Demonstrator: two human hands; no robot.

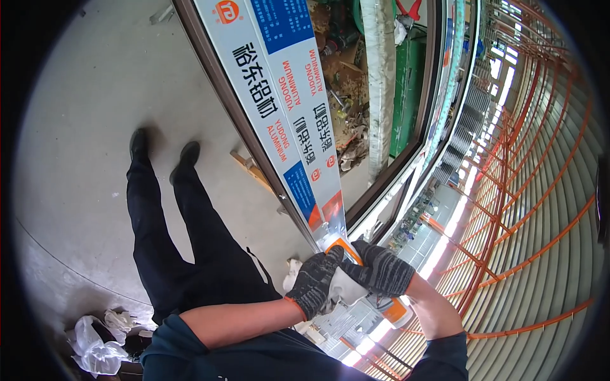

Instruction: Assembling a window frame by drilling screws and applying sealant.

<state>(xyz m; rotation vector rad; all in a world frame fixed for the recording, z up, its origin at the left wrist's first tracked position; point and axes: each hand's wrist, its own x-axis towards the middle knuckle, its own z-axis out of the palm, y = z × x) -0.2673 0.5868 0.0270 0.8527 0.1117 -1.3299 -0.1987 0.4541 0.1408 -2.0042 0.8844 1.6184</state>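
Both my hands wear dark grey knitted gloves and meet close together over the near end of a framed panel. A white-and-orange tube (395, 312) passes under my right hand (383, 270), whose fingers are curled round it. My left hand (316, 280) is closed on a crumpled white cloth (347, 289), with its fingertips close to the tube's far part. The tube's tip is hard to make out against the film. Just beyond the hands runs a frame bar (279, 95) covered in printed white, blue and orange protective film.
A dark brown frame edge (238, 117) borders the bar. Through the frame opening show a green box (406, 95), a pale wrapped length (379, 82) and cluttered tools. A wooden piece (251, 170) sits under the frame. Plastic bags (95, 346) lie on the concrete floor at lower left.
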